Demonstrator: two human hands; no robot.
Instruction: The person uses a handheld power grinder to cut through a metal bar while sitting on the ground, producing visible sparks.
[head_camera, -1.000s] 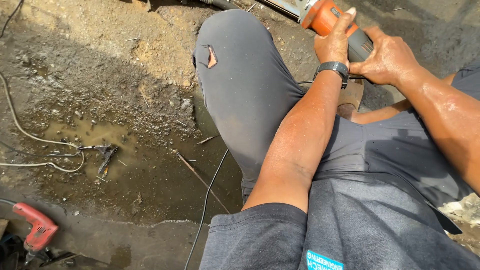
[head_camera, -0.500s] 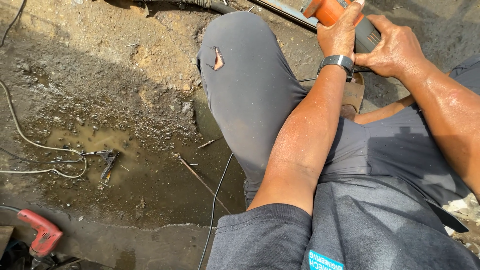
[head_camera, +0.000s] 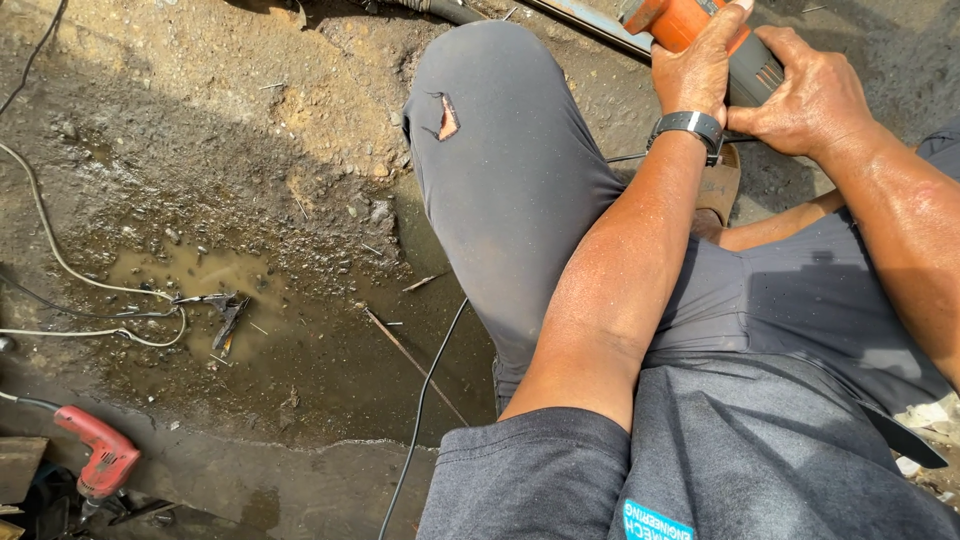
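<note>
I squat over muddy ground. My left hand (head_camera: 700, 65), with a black watch on its wrist, wraps the orange front of a power tool (head_camera: 675, 20) at the top edge of the head view. Just to its right, my right hand (head_camera: 805, 95) grips the tool's grey rear body. Most of the tool is cut off by the frame. A metal bar (head_camera: 590, 22) lies on the ground beside the tool. My raised knee in torn grey trousers (head_camera: 500, 150) sits left of my forearm.
A shallow muddy puddle (head_camera: 200, 275) lies left of my knee, with white and black cables (head_camera: 60, 260) crossing it. A red power drill (head_camera: 95, 460) lies at the lower left. A thin black cord (head_camera: 425, 400) runs down by my leg.
The view has tilted down, so both hands and the tool sit higher in the frame. The grip of each hand on the tool looks the same.
</note>
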